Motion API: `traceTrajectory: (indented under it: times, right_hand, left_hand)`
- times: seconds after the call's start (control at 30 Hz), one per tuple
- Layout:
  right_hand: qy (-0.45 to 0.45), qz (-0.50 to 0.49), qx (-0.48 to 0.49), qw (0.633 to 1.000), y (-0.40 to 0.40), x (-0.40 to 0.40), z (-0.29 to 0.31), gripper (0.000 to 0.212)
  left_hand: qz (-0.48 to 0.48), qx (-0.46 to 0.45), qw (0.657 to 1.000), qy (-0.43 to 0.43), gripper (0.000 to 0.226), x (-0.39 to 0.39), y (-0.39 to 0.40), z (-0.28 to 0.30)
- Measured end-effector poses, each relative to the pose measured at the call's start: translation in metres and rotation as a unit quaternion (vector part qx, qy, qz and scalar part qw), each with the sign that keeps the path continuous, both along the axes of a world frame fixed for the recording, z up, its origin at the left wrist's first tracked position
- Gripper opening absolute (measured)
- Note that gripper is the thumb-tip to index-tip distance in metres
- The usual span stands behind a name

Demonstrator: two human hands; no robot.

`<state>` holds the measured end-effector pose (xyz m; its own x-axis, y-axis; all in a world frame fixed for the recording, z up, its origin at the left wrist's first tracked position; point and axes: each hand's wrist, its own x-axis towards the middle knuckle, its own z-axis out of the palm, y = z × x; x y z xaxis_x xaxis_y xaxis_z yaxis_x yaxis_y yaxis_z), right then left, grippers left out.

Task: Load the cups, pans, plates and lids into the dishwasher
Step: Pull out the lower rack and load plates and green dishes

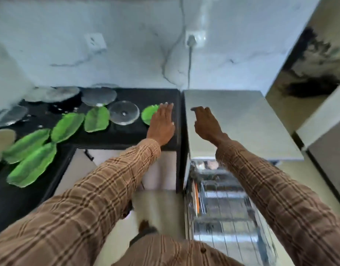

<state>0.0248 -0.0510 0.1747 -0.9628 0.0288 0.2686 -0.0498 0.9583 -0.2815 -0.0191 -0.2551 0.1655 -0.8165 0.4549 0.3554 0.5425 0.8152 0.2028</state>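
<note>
Right now our left hand (161,123) lies flat, fingers straight, over the round green plate (149,117) at the right edge of the black worktop (127,135), gripping nothing yet; whether it touches the plate we cannot tell. Our right hand (207,124) hovers loose and empty over the grey top of the dishwasher (242,120), just beside the worktop's right edge, fingers relaxed. The pulled-out rack (222,204) sits below it, blurry, some items already in. Clear glass lid (124,115) lies just left of that plate; green leaf-shaped plates (67,126) run toward the worktop's left edge, more glass lids (99,96) along the back edge. Step looks like picking the nearest plate: we'd curl fingers under its rim, lift it clear of the lid beside it, and carry it right and down into a free rack slot, standing on edge. Glass lids look slippery, so take one piece per grip
</note>
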Motion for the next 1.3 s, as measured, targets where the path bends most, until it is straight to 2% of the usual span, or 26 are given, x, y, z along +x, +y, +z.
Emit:
traceTrajectory:
  times: [0.1,0.2,0.37,0.5,0.63,0.73,0.9,1.07,1.3]
  right_hand:
    - [0.0,0.056,0.045,0.997,-0.03,-0.042,0.036,0.052]
    - [0.01,0.114,0.102,0.988,-0.068,-0.081,0.065,0.055]
    - [0.035,0.203,0.115,0.972,-0.15,-0.128,0.089,0.062]
    - [0.036,0.253,0.114,0.96,-0.228,-0.156,0.094,0.059]
    - [0.02,0.288,0.141,0.947,-0.307,-0.179,0.086,0.058]
    - [0.023,0.311,0.139,0.94,-0.36,-0.192,0.076,0.052]
    - [0.011,0.362,0.133,0.922,-0.447,-0.21,0.054,0.059]
    - [-0.036,0.376,0.159,0.912,-0.534,-0.228,0.034,0.058]
    - [-0.095,0.396,0.163,0.899,-0.639,-0.247,0.013,0.044]
  left_hand:
    - [0.052,0.037,0.998,-0.004,0.075,-0.021,-0.041,0.027]
    - [0.106,0.059,0.993,-0.005,0.077,-0.038,-0.081,0.047]
    - [0.189,0.041,0.981,0.031,0.079,-0.048,-0.163,0.058]
    - [0.248,0.038,0.968,0.019,0.082,-0.055,-0.232,0.054]
    - [0.293,0.057,0.955,0.007,0.075,-0.065,-0.304,0.039]
    - [0.314,0.064,0.947,-0.017,0.08,-0.07,-0.35,0.032]
    - [0.356,0.068,0.931,-0.039,0.083,-0.068,-0.428,0.015]
    - [0.397,0.09,0.912,-0.049,0.082,-0.062,-0.512,-0.006]
    - [0.464,0.136,0.874,-0.045,0.07,-0.063,-0.599,-0.034]
